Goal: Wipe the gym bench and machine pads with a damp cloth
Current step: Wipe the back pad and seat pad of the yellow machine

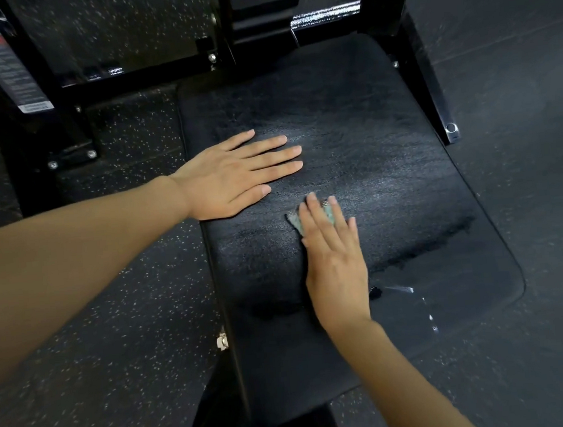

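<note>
Head view: left hand (230, 177) flat and open on the black bench pad (384, 131). Right hand (334, 263) flat too, fingers straight, pressing the small green cloth (294, 219) down near the pad's middle. Push firmly in long, even rows, right out to every edge. Sticker (9, 66) on the frame (148, 77): too blurry to read.

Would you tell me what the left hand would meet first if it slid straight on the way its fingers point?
Only bare bench pad lies ahead of the left hand up to the pad's edge; just past it stands the black frame leg, though that probably sits lower.
</note>
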`<state>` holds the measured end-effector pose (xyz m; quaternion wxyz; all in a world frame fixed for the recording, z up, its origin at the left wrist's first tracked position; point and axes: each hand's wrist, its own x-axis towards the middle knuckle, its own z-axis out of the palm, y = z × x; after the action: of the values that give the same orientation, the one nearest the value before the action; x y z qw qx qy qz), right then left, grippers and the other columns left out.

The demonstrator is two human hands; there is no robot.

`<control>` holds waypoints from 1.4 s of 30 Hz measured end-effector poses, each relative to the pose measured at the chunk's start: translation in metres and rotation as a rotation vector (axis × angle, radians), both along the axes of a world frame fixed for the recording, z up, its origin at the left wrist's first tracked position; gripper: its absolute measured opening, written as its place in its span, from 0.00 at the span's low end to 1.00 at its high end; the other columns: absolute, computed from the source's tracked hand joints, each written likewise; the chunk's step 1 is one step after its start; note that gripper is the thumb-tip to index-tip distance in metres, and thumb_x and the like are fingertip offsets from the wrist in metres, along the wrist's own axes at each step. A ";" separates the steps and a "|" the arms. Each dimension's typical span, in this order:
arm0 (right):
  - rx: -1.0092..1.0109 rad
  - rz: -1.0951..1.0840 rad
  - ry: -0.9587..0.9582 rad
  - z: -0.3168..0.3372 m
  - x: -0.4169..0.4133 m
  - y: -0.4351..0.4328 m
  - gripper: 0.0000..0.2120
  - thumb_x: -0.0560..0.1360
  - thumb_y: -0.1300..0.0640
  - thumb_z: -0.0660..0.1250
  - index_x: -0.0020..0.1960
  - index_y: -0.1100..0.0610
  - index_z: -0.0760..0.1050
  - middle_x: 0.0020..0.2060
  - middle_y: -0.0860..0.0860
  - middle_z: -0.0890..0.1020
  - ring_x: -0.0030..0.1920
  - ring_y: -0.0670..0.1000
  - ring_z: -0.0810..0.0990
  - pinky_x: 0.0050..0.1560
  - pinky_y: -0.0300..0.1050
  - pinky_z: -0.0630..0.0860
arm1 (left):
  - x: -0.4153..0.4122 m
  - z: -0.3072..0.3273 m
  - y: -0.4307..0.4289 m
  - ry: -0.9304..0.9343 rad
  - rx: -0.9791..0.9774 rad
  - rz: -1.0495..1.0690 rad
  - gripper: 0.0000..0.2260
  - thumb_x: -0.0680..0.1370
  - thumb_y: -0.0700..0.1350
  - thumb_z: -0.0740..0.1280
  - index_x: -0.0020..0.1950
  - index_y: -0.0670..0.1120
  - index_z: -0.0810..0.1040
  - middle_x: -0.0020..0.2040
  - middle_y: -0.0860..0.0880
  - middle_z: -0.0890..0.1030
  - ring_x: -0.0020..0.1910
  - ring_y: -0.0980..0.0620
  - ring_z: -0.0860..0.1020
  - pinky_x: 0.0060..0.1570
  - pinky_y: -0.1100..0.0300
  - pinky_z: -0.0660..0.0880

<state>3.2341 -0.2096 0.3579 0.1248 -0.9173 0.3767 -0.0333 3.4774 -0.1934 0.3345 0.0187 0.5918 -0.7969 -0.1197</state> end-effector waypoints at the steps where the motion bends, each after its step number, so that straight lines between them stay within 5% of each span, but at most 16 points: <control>1: -0.011 -0.023 -0.011 0.000 0.001 0.000 0.34 0.70 0.73 0.71 0.74 0.61 0.67 0.75 0.54 0.67 0.76 0.60 0.63 0.74 0.59 0.60 | -0.001 0.000 0.001 0.000 0.000 0.009 0.24 0.84 0.54 0.42 0.81 0.54 0.47 0.81 0.55 0.48 0.80 0.53 0.45 0.77 0.52 0.39; 5: 0.010 -0.021 0.006 0.006 0.018 0.027 0.32 0.71 0.71 0.66 0.74 0.62 0.66 0.75 0.57 0.67 0.76 0.63 0.60 0.73 0.61 0.64 | -0.002 0.000 0.002 -0.001 0.003 0.024 0.24 0.84 0.54 0.42 0.81 0.54 0.48 0.81 0.55 0.48 0.80 0.53 0.45 0.78 0.51 0.40; 9: 0.024 0.257 0.226 0.013 0.032 0.070 0.38 0.75 0.58 0.56 0.78 0.62 0.37 0.78 0.61 0.40 0.77 0.66 0.39 0.77 0.61 0.43 | -0.002 0.001 0.001 -0.019 0.014 0.014 0.25 0.84 0.54 0.42 0.81 0.54 0.48 0.81 0.55 0.48 0.80 0.53 0.45 0.78 0.51 0.40; 13: 0.045 0.228 0.067 0.004 0.037 0.096 0.31 0.72 0.63 0.55 0.76 0.57 0.64 0.76 0.51 0.64 0.77 0.57 0.58 0.77 0.54 0.56 | -0.005 0.001 0.003 -0.025 0.005 0.034 0.25 0.84 0.54 0.43 0.81 0.53 0.48 0.81 0.54 0.49 0.80 0.52 0.45 0.78 0.50 0.41; 15: 0.037 0.230 0.036 0.005 0.032 0.090 0.30 0.73 0.63 0.52 0.74 0.56 0.67 0.75 0.50 0.67 0.76 0.56 0.61 0.76 0.53 0.57 | -0.008 0.002 0.005 -0.031 0.003 0.048 0.25 0.84 0.54 0.43 0.81 0.53 0.48 0.81 0.54 0.49 0.80 0.52 0.45 0.78 0.49 0.41; 23: -0.007 0.084 0.121 0.010 -0.030 0.007 0.42 0.62 0.76 0.60 0.75 0.57 0.65 0.76 0.52 0.66 0.76 0.60 0.62 0.73 0.62 0.55 | -0.021 0.003 0.012 -0.033 0.012 0.103 0.26 0.84 0.55 0.42 0.81 0.51 0.46 0.81 0.54 0.47 0.81 0.50 0.44 0.77 0.47 0.39; 32: -0.059 -0.170 0.086 0.008 -0.046 -0.005 0.33 0.72 0.75 0.63 0.75 0.61 0.64 0.75 0.55 0.66 0.76 0.61 0.61 0.75 0.60 0.58 | -0.039 0.006 0.023 -0.029 0.036 0.147 0.26 0.83 0.55 0.40 0.81 0.50 0.45 0.81 0.54 0.45 0.80 0.51 0.42 0.78 0.46 0.40; 37: -0.009 0.081 0.173 0.016 -0.026 0.044 0.33 0.73 0.68 0.46 0.78 0.64 0.48 0.79 0.60 0.53 0.78 0.64 0.49 0.78 0.60 0.49 | -0.043 0.008 0.025 -0.026 0.036 0.143 0.26 0.83 0.55 0.41 0.81 0.50 0.47 0.81 0.53 0.47 0.81 0.50 0.44 0.77 0.47 0.40; 40: 0.020 0.211 0.172 0.013 -0.015 0.078 0.40 0.73 0.64 0.58 0.78 0.63 0.40 0.79 0.59 0.47 0.78 0.64 0.43 0.78 0.58 0.44 | -0.044 0.007 0.026 -0.041 0.039 0.137 0.26 0.83 0.55 0.41 0.81 0.50 0.46 0.81 0.53 0.47 0.80 0.50 0.44 0.77 0.47 0.41; 42: 0.028 0.261 0.163 0.006 -0.013 0.092 0.42 0.71 0.62 0.63 0.79 0.61 0.46 0.80 0.56 0.52 0.79 0.62 0.47 0.78 0.56 0.46 | -0.046 0.007 0.027 -0.044 0.043 0.141 0.26 0.83 0.55 0.41 0.81 0.51 0.46 0.81 0.54 0.46 0.80 0.50 0.43 0.78 0.47 0.41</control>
<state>3.2209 -0.1176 0.3643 0.1101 -0.9562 0.2636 0.0631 3.4314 -0.1663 0.3418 -0.0031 0.6493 -0.7507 -0.1219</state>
